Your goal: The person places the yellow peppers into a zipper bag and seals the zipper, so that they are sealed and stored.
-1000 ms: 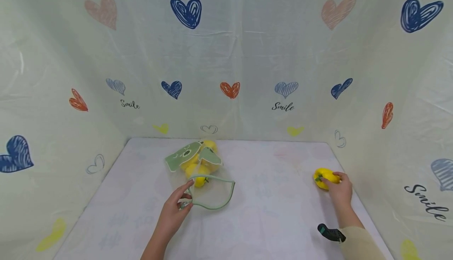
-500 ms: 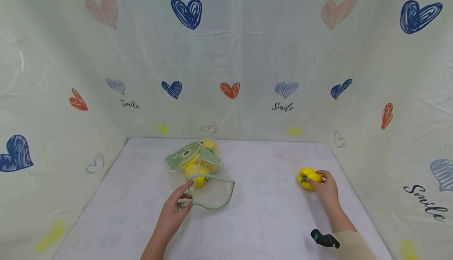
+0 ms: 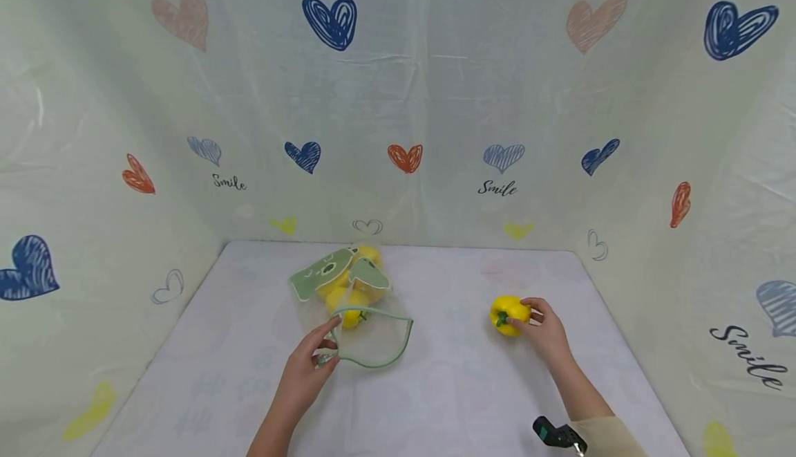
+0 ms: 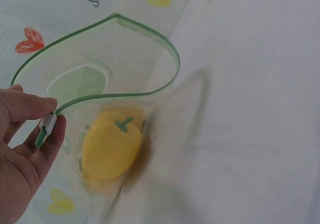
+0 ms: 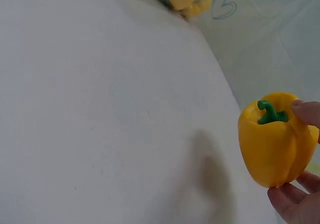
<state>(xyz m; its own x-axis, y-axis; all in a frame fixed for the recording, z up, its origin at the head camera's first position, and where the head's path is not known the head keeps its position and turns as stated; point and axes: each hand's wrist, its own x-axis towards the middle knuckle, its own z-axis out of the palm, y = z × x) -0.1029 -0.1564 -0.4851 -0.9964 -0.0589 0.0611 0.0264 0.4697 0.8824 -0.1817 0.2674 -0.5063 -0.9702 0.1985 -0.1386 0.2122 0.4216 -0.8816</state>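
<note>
A clear zip bag with green edging [image 3: 405, 336] lies on the table, its mouth spread wide toward the near side. My left hand [image 3: 306, 367] pinches one corner of that mouth, by the white slider [image 4: 48, 120]. Inside the bag are yellow bell peppers [image 4: 112, 146], partly covered by the green printed face [image 3: 323, 274]. To the right, my right hand [image 3: 547, 332] grips another yellow bell pepper [image 5: 272, 144], thumb beside its green stem and fingers under its far end. A shadow below it falls on the table in the right wrist view.
The white-covered table [image 3: 454, 388] has a patterned curtain [image 3: 435, 97] along its back and sides. A dark wrist camera [image 3: 556, 435] sits at the right sleeve [image 3: 606, 437].
My right hand has carried the yellow bell pepper leftward from the table's right side, closer to the bag. The left hand and the bag have stayed where they were.
</note>
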